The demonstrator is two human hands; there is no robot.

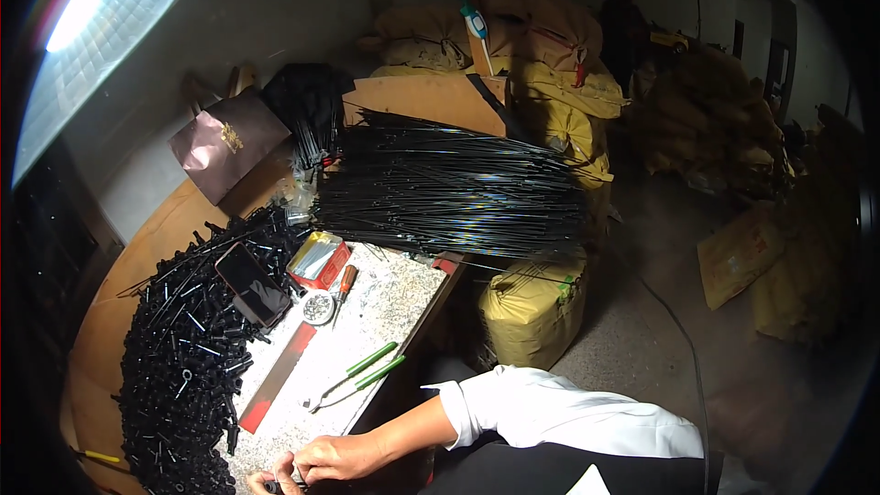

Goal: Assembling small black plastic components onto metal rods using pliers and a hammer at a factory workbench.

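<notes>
At the lower edge of the view, near the near end of the pale-topped counter (335,348), the right hand (332,458) reaches in from the right, its fingers curled and drawn together, apparently pinching a small dark piece (273,488). Of the left hand (260,479) only a few fingertips show, next to that piece; the frame cuts off the rest, so I cannot tell how far open they are or whether they share the hold.

The piece sits low between the fingertips, just beside the heap of black parts (174,385) that covers the counter's left side. The step in hand looks like close finger work on this one piece, though its exact nature is hidden. The next move calls for a steady pinch and both hands kept near each other, since so small a thing could easily slip back among the others.

Farther up the counter lie a red-brown strip (278,376) and, to its right, green-handled pliers (371,359), untouched. Beyond them are a screwdriver (346,282) with an orange handle, a round dish (318,308) of small bits, a red box (321,261) and a phone (255,284) resting against the heap. A broad bundle of thin black rods (449,188) lies across the far end, well apart from the hands.
</notes>
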